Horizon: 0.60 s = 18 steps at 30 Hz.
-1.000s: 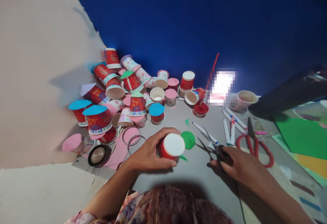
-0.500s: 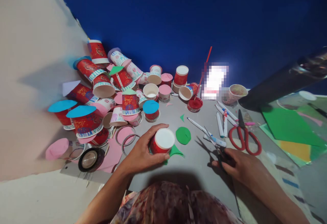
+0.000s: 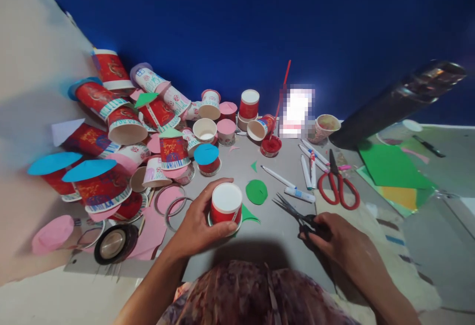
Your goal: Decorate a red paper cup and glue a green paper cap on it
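Note:
My left hand point(image 3: 200, 221) is wrapped around a red paper cup point(image 3: 226, 208) that stands upside down on the table, its white base facing up. In my right hand point(image 3: 330, 238) is a pair of black-handled scissors point(image 3: 297, 210), fingers closed on the handles and the blades pointing left toward the cup. A green paper disc point(image 3: 257, 192) lies just beyond the cup. Beside the cup is a green paper scrap point(image 3: 249, 214), partly hidden behind it.
Decorated paper cups point(image 3: 98, 184) are piled at the left. Red-handled scissors point(image 3: 338, 186) and several markers point(image 3: 308, 166) lie at the right. A red paint pot point(image 3: 270, 147) stands ahead. A dark cylinder point(image 3: 397, 107) leans at the back right, near green paper point(image 3: 395, 166).
The view has turned slightly to the right. My right hand has lowered the scissors close to the table. My left hand keeps its hold on the red cup.

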### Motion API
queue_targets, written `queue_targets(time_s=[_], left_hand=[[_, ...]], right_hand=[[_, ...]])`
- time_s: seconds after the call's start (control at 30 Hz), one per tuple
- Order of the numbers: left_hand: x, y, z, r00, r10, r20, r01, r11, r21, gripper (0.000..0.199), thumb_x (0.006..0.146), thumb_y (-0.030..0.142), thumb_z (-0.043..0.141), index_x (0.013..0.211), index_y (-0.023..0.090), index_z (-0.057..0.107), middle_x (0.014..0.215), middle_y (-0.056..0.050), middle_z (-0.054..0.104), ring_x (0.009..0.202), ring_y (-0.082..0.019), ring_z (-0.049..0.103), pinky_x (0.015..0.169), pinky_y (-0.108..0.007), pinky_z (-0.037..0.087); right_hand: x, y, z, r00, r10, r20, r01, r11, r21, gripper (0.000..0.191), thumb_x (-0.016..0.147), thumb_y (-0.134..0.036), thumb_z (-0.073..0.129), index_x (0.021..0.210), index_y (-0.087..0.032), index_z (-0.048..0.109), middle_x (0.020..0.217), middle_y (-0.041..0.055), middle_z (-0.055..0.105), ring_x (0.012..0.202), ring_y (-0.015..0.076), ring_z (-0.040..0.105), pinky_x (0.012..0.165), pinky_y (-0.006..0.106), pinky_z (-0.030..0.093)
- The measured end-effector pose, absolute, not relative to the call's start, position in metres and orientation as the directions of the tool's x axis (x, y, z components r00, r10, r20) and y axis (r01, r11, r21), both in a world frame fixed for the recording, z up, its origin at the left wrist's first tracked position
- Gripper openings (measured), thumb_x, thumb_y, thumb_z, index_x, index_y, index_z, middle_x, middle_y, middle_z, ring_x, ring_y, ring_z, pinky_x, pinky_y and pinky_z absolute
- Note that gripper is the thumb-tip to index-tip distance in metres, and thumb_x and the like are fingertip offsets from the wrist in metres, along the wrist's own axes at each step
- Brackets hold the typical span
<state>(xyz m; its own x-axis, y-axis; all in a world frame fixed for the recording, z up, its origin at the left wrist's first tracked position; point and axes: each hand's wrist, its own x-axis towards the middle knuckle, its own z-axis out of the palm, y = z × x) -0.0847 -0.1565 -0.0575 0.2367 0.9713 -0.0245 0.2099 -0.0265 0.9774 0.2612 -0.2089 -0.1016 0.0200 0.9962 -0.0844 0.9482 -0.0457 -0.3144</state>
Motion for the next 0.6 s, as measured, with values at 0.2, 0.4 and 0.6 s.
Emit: queue_targets(time_s=[0.2,0.4,0.6], left_hand=[[-0.085,-0.155,-0.057,0.195,0.981,-0.015,0.225,-0.029,0.974,0.082,0.070,0.050,0.089,0.140,0.021,0.058,0.132,-0.013,0.069,0.115,-0.032,0.068,0.101,-0.044,0.055],[-0.089,-0.156,-0.055,0.163,0.987,-0.008,0.251,-0.034,0.967,0.079,0.070,0.048,0.089,0.138,0.020,0.059,0.132,-0.013,0.069,0.118,-0.032,0.067,0.103,-0.044,0.054],[-0.073,-0.156,-0.049,0.219,0.976,-0.020,0.313,-0.050,0.949,0.075,0.073,0.042,0.087,0.139,0.021,0.060,0.137,-0.012,0.067,0.120,-0.032,0.066,0.105,-0.041,0.053]], right_hand=[[0.256,-0.199,-0.090,-0.007,0.959,-0.282,0.936,-0.093,-0.339,0.020,0.084,-0.039,0.067,0.075,-0.022,0.060,0.073,0.0034,0.070,0.064,0.0210,0.064,0.059,0.029,0.038],[0.268,-0.188,-0.077,-0.112,0.949,-0.294,0.897,-0.030,-0.440,0.023,0.093,-0.043,0.060,0.085,-0.023,0.068,0.074,0.0004,0.070,0.065,0.0191,0.064,0.061,0.029,0.040],[0.267,-0.144,-0.096,-0.165,0.982,0.088,0.965,0.179,-0.190,0.022,0.095,-0.035,0.059,0.103,-0.021,0.075,0.093,0.0095,0.070,0.087,0.0267,0.068,0.065,0.032,0.044]])
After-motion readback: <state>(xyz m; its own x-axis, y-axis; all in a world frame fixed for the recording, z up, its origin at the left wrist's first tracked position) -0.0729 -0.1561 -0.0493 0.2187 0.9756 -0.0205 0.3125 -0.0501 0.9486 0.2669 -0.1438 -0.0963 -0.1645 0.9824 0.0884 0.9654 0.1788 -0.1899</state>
